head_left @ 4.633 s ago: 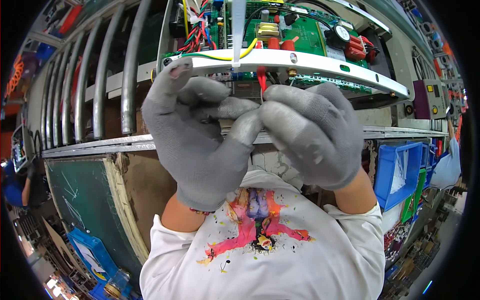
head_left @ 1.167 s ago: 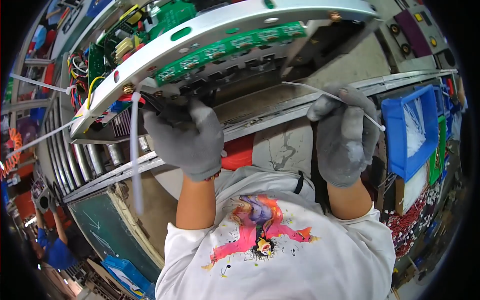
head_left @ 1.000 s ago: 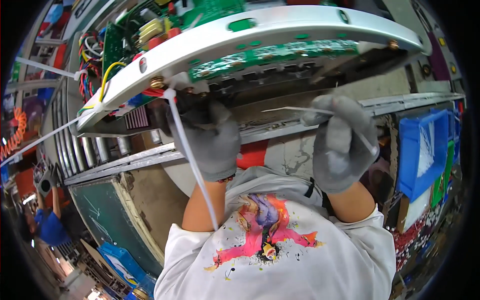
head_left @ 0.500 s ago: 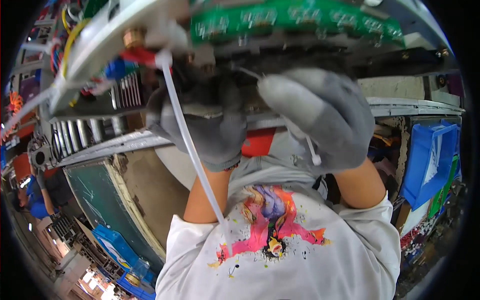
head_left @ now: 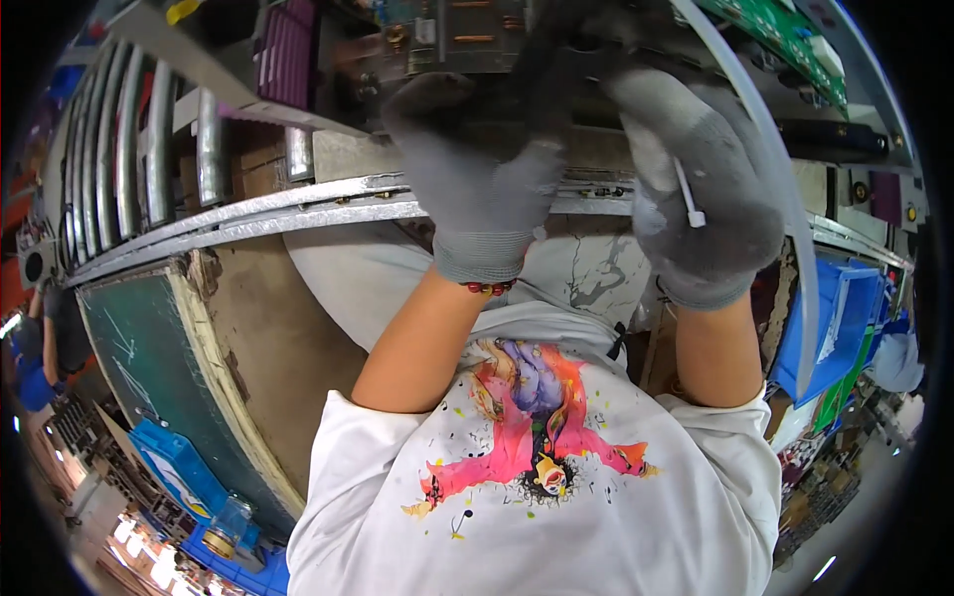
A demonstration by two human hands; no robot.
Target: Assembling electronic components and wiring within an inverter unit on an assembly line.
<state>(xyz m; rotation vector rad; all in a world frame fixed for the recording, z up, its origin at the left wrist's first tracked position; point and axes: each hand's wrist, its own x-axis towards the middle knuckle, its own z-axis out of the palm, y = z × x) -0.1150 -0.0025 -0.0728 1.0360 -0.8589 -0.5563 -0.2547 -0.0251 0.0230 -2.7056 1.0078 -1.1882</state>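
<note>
Both my hands wear grey gloves and reach in under an appliance panel. My left hand (head_left: 479,184) is beside a dark bundle (head_left: 566,74), probably wires; its fingertips are lost in shadow and blur. My right hand (head_left: 701,194) is closed, and a thin white cable tie (head_left: 688,191) sticks out of it, its small square head toward my wrist. Where the tie's other end goes is hidden. A long white plastic strip (head_left: 795,238) hangs in an arc close to the camera, just right of my right hand. A green circuit board (head_left: 790,45) sits on the panel, upper right.
A metal rail (head_left: 348,204) crosses in front of me, with steel rollers (head_left: 159,139) at the left. Purple fins (head_left: 285,55) stand upper left. A blue bin (head_left: 840,318) is at the right. In the left background a co-worker's arm (head_left: 45,343) shows.
The panel with its circuit board has shifted to the right in view, and the long white strip has swung from left to right. My left hand has moved up and right.
</note>
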